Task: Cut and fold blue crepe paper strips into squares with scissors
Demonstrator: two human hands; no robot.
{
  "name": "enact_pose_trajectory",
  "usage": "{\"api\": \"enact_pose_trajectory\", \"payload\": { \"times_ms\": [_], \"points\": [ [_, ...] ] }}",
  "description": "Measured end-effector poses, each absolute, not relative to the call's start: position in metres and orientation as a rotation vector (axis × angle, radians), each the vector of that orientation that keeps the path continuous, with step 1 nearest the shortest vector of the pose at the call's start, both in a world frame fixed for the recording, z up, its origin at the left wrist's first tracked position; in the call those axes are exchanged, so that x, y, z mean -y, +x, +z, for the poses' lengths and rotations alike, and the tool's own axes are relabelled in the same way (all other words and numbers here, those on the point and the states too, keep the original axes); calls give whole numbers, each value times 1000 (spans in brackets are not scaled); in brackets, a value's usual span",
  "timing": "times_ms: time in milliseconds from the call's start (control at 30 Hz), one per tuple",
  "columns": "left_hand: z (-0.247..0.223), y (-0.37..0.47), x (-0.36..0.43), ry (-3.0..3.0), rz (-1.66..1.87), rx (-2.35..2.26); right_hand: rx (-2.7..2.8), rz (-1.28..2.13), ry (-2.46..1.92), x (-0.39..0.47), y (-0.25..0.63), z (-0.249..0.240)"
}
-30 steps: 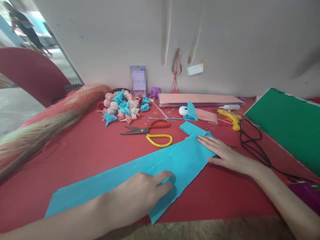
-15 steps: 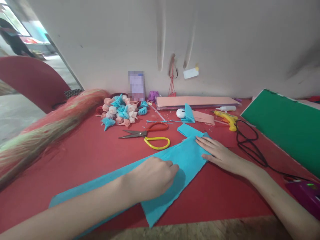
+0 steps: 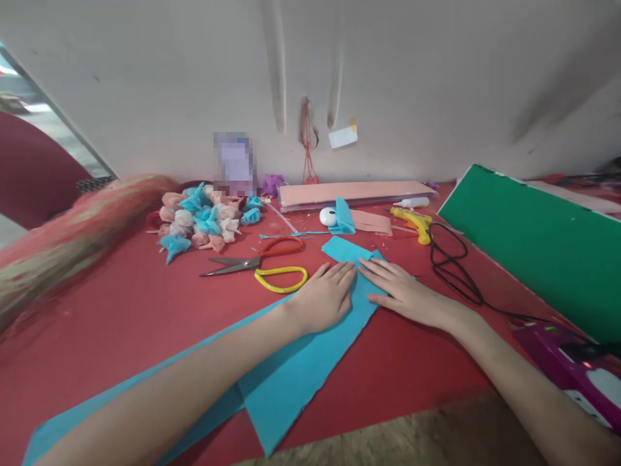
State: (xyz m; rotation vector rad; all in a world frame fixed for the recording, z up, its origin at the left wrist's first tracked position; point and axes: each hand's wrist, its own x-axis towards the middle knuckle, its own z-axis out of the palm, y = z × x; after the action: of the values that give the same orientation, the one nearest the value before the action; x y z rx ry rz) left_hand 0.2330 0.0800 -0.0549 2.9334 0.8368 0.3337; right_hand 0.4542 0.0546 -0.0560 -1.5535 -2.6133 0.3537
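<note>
Since the earlier frame, my left hand [image 3: 326, 299] has uncurled and gone from the middle of the sky-blue, thin crepe-like paper sheet [image 3: 303, 372] up toward its far end, now just beside my right hand [image 3: 405, 292], which stays put there. Both lie flat, left fingers together, right slightly spread; nothing gripped. Sheet lies in overlapping layers, slanting from near the left front corner of the red table [image 3: 145, 330] toward its middle, one pointed flap at the front edge. Judged light, limp, easily creased or torn; best held under flat fingers or pinched along a long edge.
</note>
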Motion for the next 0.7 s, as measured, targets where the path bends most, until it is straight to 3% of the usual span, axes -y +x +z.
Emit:
{"api": "enact_pose_trajectory", "payload": {
  "times_ms": [433,700],
  "points": [
    [-58,233,-78,2948,271,-902,2652,631,-1953,-16,462,-7],
    [-47,236,-80,3035,237,-699,2463,305,-1795,-21,466,-5]
  ]
}}
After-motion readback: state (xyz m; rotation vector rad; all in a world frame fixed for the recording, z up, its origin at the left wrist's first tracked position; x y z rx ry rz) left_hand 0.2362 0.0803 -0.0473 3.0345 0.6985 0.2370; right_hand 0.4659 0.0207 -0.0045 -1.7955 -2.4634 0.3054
